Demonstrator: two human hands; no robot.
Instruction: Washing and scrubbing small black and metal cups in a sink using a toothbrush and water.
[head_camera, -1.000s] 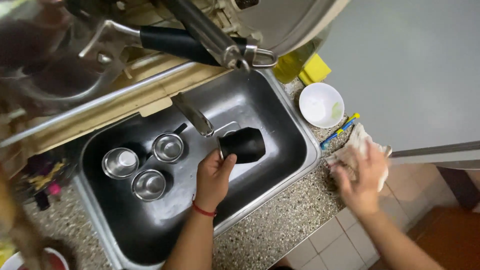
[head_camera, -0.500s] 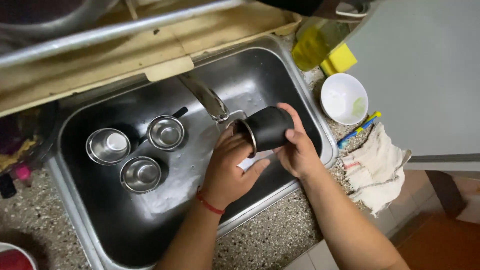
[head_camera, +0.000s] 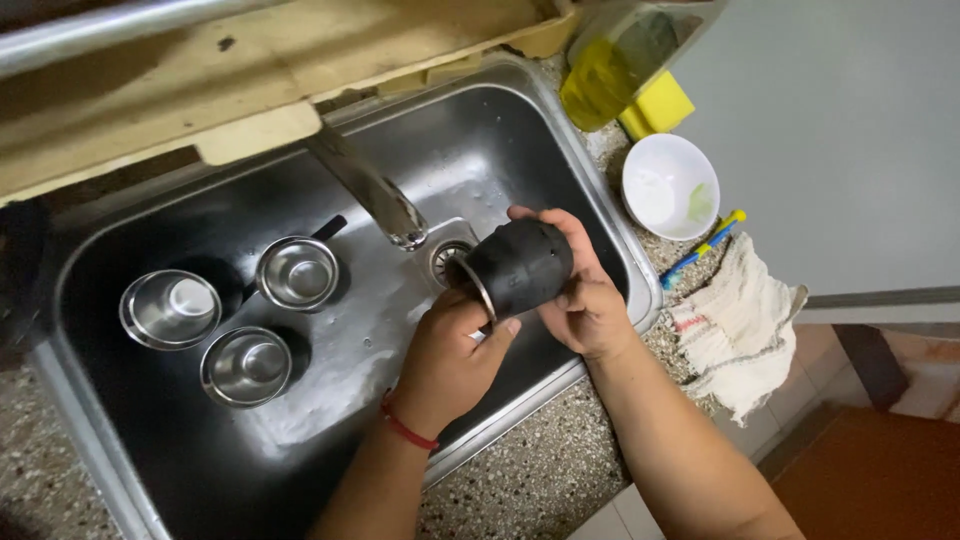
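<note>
A small black pot (head_camera: 520, 265) with a steel rim is held on its side above the sink (head_camera: 560, 150), mouth turned toward the tap spout (head_camera: 375, 195) and positioned over the drain (head_camera: 448, 258). No water can be made out leaving the spout.

The right hand (head_camera: 585, 300) wraps the pot's blackened base and wall, fingers curled and pressed against it, thumb across the top. The left hand (head_camera: 450, 350) meets the rim from below; its fingers are bent and close together at the mouth, thumb laid along the lower edge. A red band circles the left wrist.

On the sink floor to the left stand three steel cups (head_camera: 172, 308), upright, near one another but apart. A dark handle shows behind one of them.

On the speckled counter (head_camera: 540, 470), right of the sink: a white bowl (head_camera: 668, 185), a blue-and-yellow toothbrush (head_camera: 705, 240) just beside it, a crumpled white cloth (head_camera: 740, 320), a yellow sponge (head_camera: 658, 105) and a bottle of yellow liquid (head_camera: 610, 65).

Risk assessment: the pot rests in bare hands over wet steel. A wet, sooty wall could likely slip from the right palm, dropping the pot onto the drain or knocking it against the spout, which sits close to the rim.
</note>
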